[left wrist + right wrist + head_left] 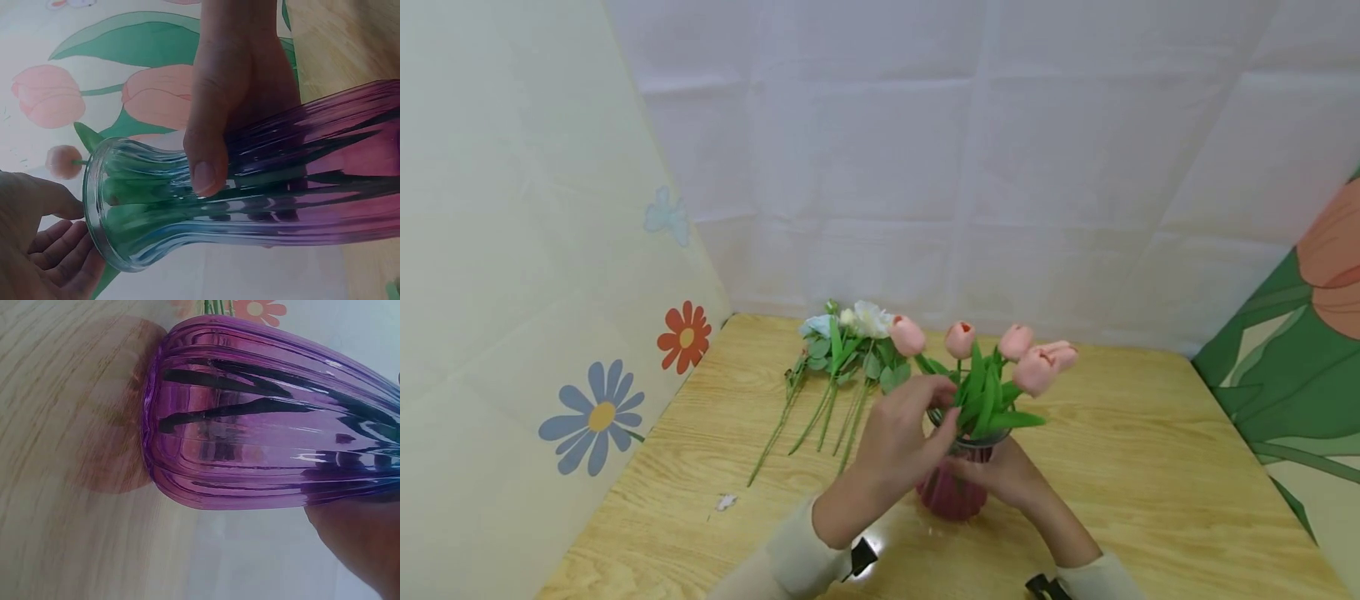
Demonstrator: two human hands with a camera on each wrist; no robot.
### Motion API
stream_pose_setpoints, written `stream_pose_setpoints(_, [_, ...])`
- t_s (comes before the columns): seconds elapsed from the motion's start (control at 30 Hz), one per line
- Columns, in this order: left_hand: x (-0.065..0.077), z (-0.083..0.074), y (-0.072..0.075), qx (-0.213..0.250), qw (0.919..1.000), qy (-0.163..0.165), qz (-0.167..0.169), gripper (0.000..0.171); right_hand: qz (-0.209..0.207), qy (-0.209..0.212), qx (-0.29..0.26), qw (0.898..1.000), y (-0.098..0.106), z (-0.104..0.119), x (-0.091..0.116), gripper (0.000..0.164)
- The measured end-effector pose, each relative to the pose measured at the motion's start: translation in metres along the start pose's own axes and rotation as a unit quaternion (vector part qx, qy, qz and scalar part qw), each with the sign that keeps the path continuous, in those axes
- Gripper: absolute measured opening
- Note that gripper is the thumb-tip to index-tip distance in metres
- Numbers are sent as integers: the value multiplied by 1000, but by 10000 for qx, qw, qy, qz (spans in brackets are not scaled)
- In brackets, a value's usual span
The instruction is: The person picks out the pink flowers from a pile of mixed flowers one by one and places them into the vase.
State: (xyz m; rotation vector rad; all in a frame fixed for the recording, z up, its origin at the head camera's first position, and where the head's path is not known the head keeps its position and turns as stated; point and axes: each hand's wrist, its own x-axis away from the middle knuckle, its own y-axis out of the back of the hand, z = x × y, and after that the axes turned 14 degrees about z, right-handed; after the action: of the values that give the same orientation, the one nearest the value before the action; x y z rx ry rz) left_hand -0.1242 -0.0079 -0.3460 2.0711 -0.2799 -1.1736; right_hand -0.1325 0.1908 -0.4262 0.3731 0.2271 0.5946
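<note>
A ribbed glass vase [952, 492], purple-pink below and clear blue-green at its neck, stands upright on the wooden table. Pink artificial tulips [960, 340] with green leaves [988, 396] fan out above its rim; dark stems [250, 412] show through the glass. My right hand [1003, 475] grips the vase below its flared neck, thumb across the glass in the left wrist view. At the rim's left side, my left hand [906, 425] has its thumb and loosely bent fingers [65, 250] beside the leaves, with a gap between thumb and index finger.
White and pale blue flowers [871, 319] with long green stems [775, 433] lie at the back, left of the vase. A small white scrap [726, 502] is on the table's left part. Printed cloth [598, 417] and a plain white backdrop [962, 167] enclose the table.
</note>
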Motion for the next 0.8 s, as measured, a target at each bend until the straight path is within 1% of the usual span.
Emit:
stream_pose_setpoints(0.07, [3, 1, 1, -68, 10000, 43, -42, 24, 39, 3, -53, 10000, 0, 0, 0, 55])
stream_pose_setpoints(0.2, [7, 9, 1, -162, 9996, 105, -209, 23, 21, -70, -96, 9999, 1, 0, 1, 60])
stream_pose_setpoints(0.27, [9, 14, 1, -224, 9993, 83, -282, 23, -53, -112, -16, 9999, 1, 1, 1, 64])
stream_pose_setpoints(0.37, [13, 22, 1, -337, 9990, 87, -280, 22, -121, -112, 80, 9998, 1, 3, 0, 68])
stream_pose_setpoints(0.47, [19, 30, 1, -420, 9988, 156, -209, 21, -120, -37, 191, 9997, 1, 4, 0, 71])
stream_pose_setpoints(0.53, [23, 36, 0, -458, 9985, 274, -123, 20, -41, 19, 313, 9995, 2, 5, 1, 73])
stream_pose_setpoints(0.6, [27, 43, 0, -497, 9981, 358, -44, 19, 92, 39, 523, 9986, 6, 6, 4, 71])
stream_pose_setpoints(0.7, [33, 56, 0, -507, 9970, 556, 204, 21, 337, 151, 818, 9960, 17, 8, 11, 71])
stream_pose_setpoints(0.8, [38, 69, 3, -512, 9942, 776, 538, 25, 486, 285, 914, 9942, 33, 8, 19, 72])
